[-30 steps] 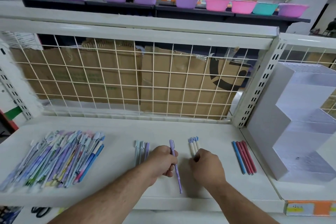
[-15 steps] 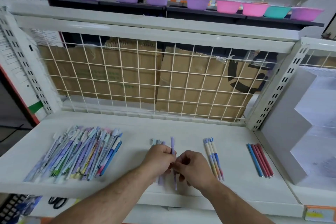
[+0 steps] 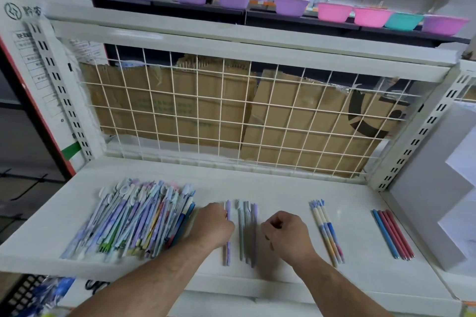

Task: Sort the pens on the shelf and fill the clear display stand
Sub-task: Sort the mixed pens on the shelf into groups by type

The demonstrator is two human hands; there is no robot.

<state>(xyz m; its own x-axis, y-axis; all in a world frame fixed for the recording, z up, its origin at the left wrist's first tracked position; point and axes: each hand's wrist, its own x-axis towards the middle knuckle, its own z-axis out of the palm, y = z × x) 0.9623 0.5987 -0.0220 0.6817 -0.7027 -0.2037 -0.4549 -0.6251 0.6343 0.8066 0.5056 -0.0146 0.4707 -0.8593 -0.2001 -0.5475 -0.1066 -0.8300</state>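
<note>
Hands have parted since 0.5 s ago: the 2 met over one pen mid-shelf, now they sit apart and the view has swung left.

- Far left: mixed pen pile (image 3: 136, 219), a loose fan on the white shelf (image 3: 283, 188).
- Left hand (image 3: 215, 224) – fingers curled over the upper part of a lilac pen (image 3: 227, 252), which lies flat on the shelf just left of the grey-lilac pens (image 3: 247, 234).
- Right hand (image 3: 286, 233) – just right of that group, fingers curled in, nothing seen in them.
- Blue-and-cream pens (image 3: 327, 231), side by side, well apart from the hand.
- Blue and red pens (image 3: 391, 233), a tight row near the shelf's right end.
- Far right: display stand (image 3: 435, 188), cut off by the frame edge; its compartments cannot be made out.
</note>
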